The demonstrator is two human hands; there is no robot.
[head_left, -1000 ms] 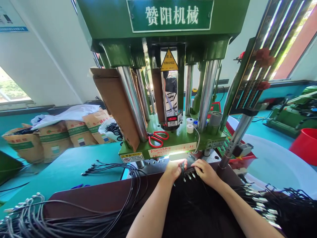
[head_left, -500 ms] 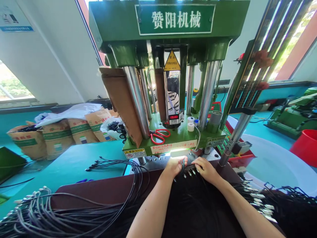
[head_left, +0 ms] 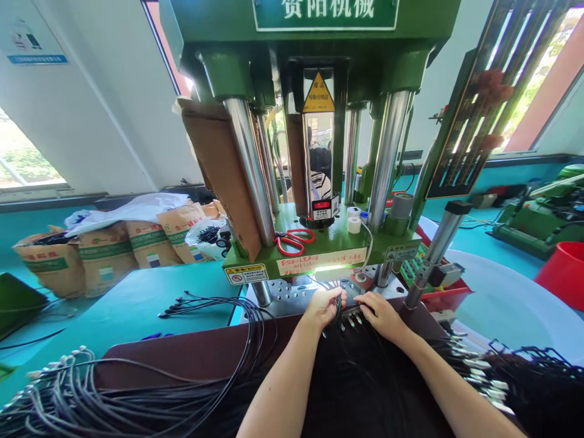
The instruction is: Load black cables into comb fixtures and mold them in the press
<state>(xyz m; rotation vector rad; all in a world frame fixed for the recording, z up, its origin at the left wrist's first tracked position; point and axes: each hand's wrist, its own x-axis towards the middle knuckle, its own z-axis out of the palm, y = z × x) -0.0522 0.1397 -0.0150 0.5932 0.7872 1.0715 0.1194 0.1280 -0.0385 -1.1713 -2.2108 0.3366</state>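
Left hand: the left hand (head_left: 325,307) has its fingers closed on a few dark cables (head_left: 338,312), thumb side up.
Right hand: the right hand (head_left: 376,309) is just right of it, fingers bent together at the plate's near edge; can't tell if anything is pinched.
Held cables: thin, black, glossy, bunched; pale ends poke out past the fingers on the far side, toward the press. Located at the press's near edge, about centre.
Metal plugs: short silvery metal plugs (head_left: 358,319) in a row, just below and between the hands.
Press: green press (head_left: 278,52) on bright steel columns, far side of the hands; red-handled scissors (head_left: 294,241) on its ledge.
Loose cables: big black cable bundle (head_left: 132,398), near left, pale connectors at its left end.
Sacks: brown paper sacks (head_left: 104,261), far left; leftmost one open, black stuff at its mouth.
Clear bag: plastic bag (head_left: 194,236) right of the sacks, small black parts inside.
Tub: wide whitish tub (head_left: 511,304), right.
Bucket: red bucket (head_left: 563,274), far right, contents out of sight.
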